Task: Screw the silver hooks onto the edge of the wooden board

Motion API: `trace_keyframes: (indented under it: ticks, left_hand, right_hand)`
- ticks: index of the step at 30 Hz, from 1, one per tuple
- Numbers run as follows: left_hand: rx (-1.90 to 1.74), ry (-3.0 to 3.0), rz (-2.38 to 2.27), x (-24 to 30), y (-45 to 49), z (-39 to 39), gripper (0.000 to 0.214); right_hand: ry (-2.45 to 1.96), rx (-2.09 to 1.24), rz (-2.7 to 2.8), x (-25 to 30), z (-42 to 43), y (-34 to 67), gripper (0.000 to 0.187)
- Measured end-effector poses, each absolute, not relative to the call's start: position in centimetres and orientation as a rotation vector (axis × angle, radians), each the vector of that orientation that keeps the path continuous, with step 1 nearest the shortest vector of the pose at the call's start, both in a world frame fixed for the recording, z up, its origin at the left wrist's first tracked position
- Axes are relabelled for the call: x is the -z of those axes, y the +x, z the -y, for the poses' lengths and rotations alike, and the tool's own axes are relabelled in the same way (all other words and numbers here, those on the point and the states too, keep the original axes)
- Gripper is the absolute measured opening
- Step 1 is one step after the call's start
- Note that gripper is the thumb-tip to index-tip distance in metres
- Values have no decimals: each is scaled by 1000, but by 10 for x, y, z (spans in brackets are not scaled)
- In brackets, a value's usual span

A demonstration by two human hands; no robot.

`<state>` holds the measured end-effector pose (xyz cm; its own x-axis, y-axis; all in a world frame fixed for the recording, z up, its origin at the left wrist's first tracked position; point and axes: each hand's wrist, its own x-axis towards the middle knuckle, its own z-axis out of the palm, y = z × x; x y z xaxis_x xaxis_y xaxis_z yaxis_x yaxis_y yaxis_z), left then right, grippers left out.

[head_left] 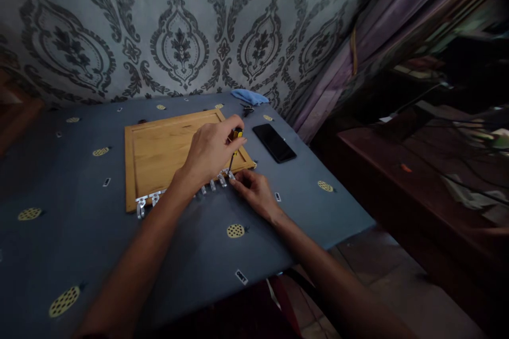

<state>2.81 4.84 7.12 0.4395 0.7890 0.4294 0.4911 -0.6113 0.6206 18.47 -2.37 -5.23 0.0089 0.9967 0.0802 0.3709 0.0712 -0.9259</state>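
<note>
My left hand (210,147) grips the yellow and black handle of a screwdriver (237,133), holding it nearly upright. The thin shaft points down, its tip at a metal hinge (230,174) near the right end of the front edge of a wooden cabinet door (165,143). At that same hinge my right hand (256,193) has its thumb and fingers closed on the outer end. The door lies flat, with a recessed middle and a raised frame. Several more metal hinges (140,207) line the front edge; my left forearm hides part of that row.
Right of the door, a black phone (274,143) lies on the blue tablecloth (310,212). Behind it are a small dark object (248,110) and a blue cloth (250,97) by the patterned wall. A dark red table (369,169) with cables stands further right.
</note>
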Motion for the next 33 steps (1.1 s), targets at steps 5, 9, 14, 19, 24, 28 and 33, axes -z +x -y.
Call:
trace_keyframes:
  ticks: [5,9,14,19,24,28,33]
  left_hand:
    - [-954,2296,-1101,-73,28,-47,12]
    - [-966,2292,-1105,-73,28,-47,12]
    - [-950,2301,-1116,-73,29,-47,13]
    - [-901,2321,-1159,-74,31,-46,19]
    - [-853,2381,-1165,-77,30,-45,21]
    - [-795,2443,-1144,-79,29,-47,26]
    - [-816,2482,-1084,-70,32,-48,28]
  right_hand:
    - [-1430,-980,1474,53,23,182,38]
    - [-1432,-966,1499,51,23,183,37]
    - [-1454,-950,1536,49,23,185,36]
    - [-1446,-923,1553,50,23,185,38]
    - [-1451,-932,1562,49,22,185,40]
    - [-1451,-939,1574,46,22,185,40]
    - [-1452,-954,1578,43,24,185,37]
